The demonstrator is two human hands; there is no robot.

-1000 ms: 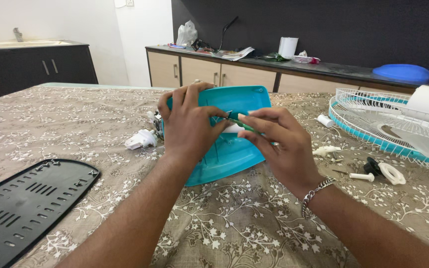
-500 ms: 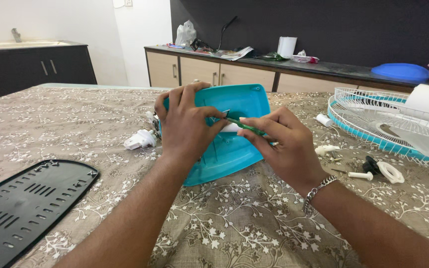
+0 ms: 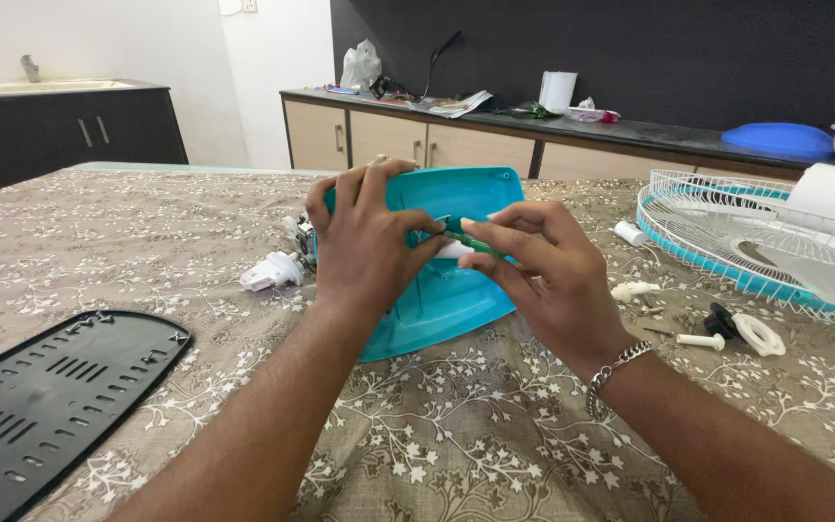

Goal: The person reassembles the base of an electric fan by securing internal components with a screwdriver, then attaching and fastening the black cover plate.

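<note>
A turquoise plastic cover (image 3: 456, 290) is propped up on the patterned tablecloth in the middle of the view. My left hand (image 3: 364, 242) grips its left upper edge, thumb pressed near the centre. My right hand (image 3: 548, 275) pinches a thin green-handled screwdriver (image 3: 471, 240) whose tip meets the cover by my left thumb. A white part shows behind the screwdriver. A metal bracelet sits on my right wrist.
A black slotted panel (image 3: 45, 401) lies at the near left. A white plug and wiring (image 3: 273, 271) lie left of the cover. A fan grille with blades (image 3: 756, 242) and small white and black parts (image 3: 736, 333) are at the right. Cabinets stand behind.
The cover has tipped slightly and my right hand's fingers have shifted around the screwdriver, now pinching it closer to the tip. My left hand keeps its grip.
</note>
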